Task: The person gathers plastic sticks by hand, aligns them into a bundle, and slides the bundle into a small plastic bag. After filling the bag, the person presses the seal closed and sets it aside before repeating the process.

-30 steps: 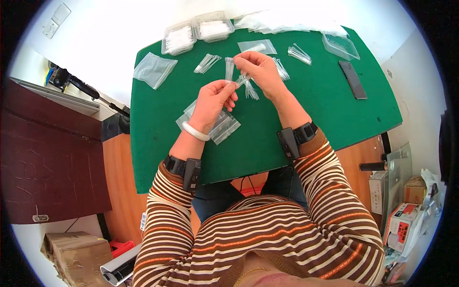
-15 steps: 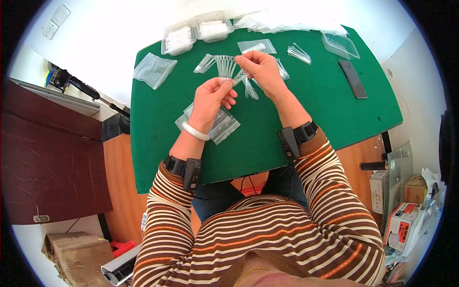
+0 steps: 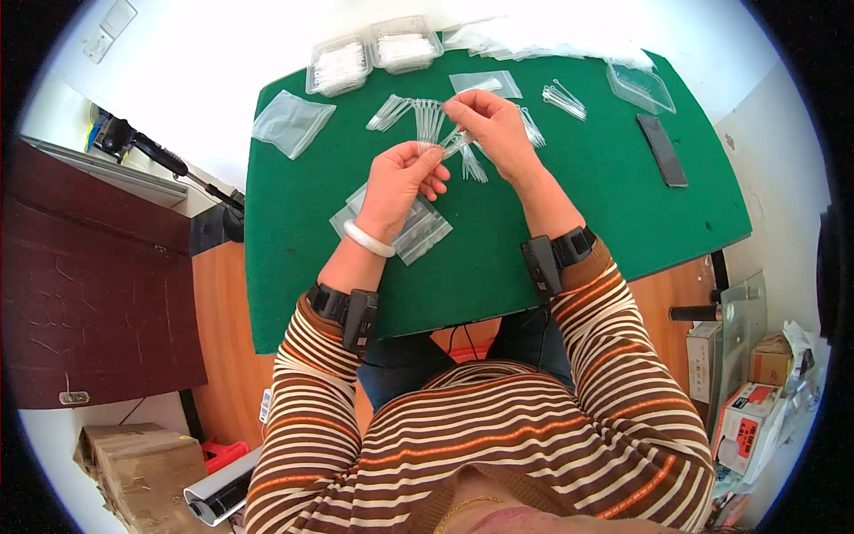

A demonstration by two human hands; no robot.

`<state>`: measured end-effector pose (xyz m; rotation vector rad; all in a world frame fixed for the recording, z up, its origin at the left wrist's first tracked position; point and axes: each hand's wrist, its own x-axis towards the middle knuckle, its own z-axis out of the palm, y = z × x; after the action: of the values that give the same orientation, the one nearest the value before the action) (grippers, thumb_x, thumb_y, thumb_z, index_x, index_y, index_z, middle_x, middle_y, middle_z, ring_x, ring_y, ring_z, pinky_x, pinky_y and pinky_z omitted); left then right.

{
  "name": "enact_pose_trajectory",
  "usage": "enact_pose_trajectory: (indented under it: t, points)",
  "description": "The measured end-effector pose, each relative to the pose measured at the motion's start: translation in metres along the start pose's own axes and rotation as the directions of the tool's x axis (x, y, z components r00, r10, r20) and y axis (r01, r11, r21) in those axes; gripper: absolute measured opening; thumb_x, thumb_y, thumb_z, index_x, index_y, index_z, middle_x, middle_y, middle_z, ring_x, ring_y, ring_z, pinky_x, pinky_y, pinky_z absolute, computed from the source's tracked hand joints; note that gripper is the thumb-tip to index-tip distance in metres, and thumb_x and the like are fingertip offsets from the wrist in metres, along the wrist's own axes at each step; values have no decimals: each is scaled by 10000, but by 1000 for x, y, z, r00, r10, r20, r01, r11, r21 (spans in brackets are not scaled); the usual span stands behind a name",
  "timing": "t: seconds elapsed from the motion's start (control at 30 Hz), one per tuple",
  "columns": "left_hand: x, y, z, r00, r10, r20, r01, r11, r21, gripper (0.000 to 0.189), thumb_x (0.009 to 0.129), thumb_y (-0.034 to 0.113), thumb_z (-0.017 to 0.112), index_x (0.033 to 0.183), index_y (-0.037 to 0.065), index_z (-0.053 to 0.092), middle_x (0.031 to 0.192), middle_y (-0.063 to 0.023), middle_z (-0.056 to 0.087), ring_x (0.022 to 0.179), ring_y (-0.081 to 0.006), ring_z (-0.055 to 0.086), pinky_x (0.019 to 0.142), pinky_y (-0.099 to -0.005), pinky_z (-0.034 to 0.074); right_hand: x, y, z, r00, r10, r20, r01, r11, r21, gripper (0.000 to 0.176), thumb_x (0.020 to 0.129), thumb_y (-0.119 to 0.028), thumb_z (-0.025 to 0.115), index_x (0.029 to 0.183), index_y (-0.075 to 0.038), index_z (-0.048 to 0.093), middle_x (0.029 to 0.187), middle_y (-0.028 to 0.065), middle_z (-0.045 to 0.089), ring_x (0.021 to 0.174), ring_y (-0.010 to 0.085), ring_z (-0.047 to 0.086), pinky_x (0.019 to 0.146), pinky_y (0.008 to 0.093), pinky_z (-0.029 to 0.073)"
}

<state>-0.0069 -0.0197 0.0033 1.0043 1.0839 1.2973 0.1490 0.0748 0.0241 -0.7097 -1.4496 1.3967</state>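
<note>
**Tight bunch of sticks now spread into a fan**

A second ago the clear sticks stood as one narrow bunch; now they splay out in a fan above the left hand, so the bunch is being pulled apart and nothing has been laid down yet. The left hand pinches the fan at its foot. The right hand is close against it, its fingertips closed on the sticks nearest to it. Both hands hover over the far middle of the green table.

Small bags lie under the left wrist, and loose piles sit beside the fan. A further bag lies at the far left corner, two clear boxes at the far edge, and a phone towards the right edge.

The sticks are see-through and blur together, so they cannot be counted. How many the right fingers grip is hidden. Glare washes out the far edge.
</note>
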Motion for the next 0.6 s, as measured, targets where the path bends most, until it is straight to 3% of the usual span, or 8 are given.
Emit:
enact_pose_trajectory:
  t: [0.23, 0.6]
  points:
    - [-1, 3, 3, 997, 31, -67, -34, 998, -48, 184, 940, 193, 665, 942, 9, 663, 747, -50, 672, 592, -102, 604, 521, -215, 465, 5, 13, -9, 998, 62, 26, -62, 998, 0, 218, 891, -250, 712, 946, -41, 684, 829, -30, 625, 728, 46, 535, 627, 198, 418]
    - [-2, 2, 4, 998, 33, -45, -33, 999, -9, 182, 943, 189, 660, 952, 8, 661, 748, -54, 673, 597, -106, 610, 524, -215, 465, 4, 9, -6, 1000, -8, 30, 10, 998, -54, 189, 896, -217, 706, 957, -39, 690, 849, -33, 635, 754, 40, 536, 661, 206, 431]
